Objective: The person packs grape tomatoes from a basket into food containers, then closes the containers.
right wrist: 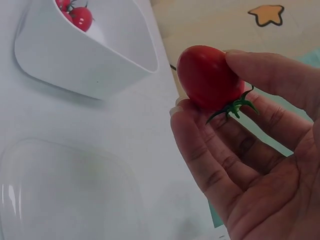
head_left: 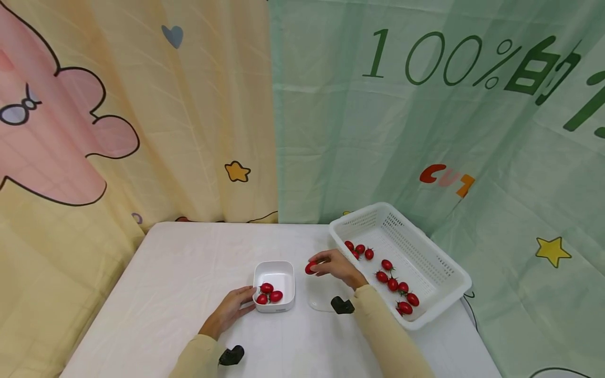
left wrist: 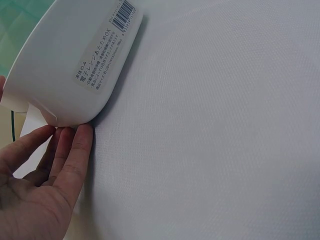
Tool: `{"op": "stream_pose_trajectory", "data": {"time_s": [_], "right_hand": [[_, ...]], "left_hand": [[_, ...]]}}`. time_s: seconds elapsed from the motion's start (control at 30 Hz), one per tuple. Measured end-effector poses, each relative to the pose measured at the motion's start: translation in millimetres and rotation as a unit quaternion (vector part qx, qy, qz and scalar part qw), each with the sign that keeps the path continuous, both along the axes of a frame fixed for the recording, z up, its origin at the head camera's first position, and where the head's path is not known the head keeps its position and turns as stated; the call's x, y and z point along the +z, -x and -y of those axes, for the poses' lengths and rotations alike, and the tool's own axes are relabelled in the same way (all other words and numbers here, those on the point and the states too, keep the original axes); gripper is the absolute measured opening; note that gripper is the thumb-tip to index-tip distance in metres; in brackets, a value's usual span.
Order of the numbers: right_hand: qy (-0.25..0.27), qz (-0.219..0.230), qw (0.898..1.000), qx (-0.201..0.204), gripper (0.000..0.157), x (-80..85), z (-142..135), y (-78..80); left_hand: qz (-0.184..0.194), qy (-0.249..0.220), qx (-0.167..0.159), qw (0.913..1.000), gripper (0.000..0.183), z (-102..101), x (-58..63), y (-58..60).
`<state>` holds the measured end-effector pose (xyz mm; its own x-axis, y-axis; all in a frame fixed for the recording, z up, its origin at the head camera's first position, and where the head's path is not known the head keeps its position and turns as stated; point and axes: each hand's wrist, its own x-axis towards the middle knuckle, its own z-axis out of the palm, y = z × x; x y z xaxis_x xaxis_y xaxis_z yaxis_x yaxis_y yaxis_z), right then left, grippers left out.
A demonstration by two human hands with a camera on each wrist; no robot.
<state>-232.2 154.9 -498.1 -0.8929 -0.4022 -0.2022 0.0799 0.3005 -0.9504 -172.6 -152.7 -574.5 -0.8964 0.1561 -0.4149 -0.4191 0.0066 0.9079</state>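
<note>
A red cherry tomato with a green stem is pinched between the thumb and fingers of my right hand, held above the table between the small container and the basket. My left hand touches the left side of a small white square container, its fairly straight fingers at the container's lower corner in the left wrist view. Three cherry tomatoes lie inside this container. A printed label is on its outer wall. Beneath my right hand, a clear lid lies flat on the table.
At the right stands a white perforated basket, set at an angle, with several cherry tomatoes in it. The white-covered table meets yellow and green curtains behind. A black cable hangs past the table's right edge.
</note>
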Motion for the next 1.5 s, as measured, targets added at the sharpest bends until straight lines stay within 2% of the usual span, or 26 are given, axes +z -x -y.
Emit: {"op": "stream_pose_trajectory", "data": {"time_s": [0.27, 0.9, 1.2, 1.5], "right_hand": [[-0.016, 0.014, 1.000, 0.008, 0.033, -6.9, 21.8, -0.3], [-0.029, 0.037, 0.998, 0.038, 0.025, -17.2, 54.3, -9.0], [-0.037, 0.031, 0.997, 0.053, 0.026, -19.9, 53.0, -11.7], [-0.026, 0.004, 0.999, 0.036, 0.032, -9.9, 30.3, -9.9]], "left_hand": [[0.002, 0.002, 0.000, 1.0000, 0.055, -0.4, -1.4, 0.5], [-0.002, -0.003, -0.006, 1.0000, 0.056, 0.1, -2.6, -1.2], [0.000, -0.008, -0.003, 1.0000, 0.054, 0.4, -2.2, -0.8], [-0.001, -0.009, -0.004, 0.9999, 0.052, 2.1, -1.9, 1.2]]}}
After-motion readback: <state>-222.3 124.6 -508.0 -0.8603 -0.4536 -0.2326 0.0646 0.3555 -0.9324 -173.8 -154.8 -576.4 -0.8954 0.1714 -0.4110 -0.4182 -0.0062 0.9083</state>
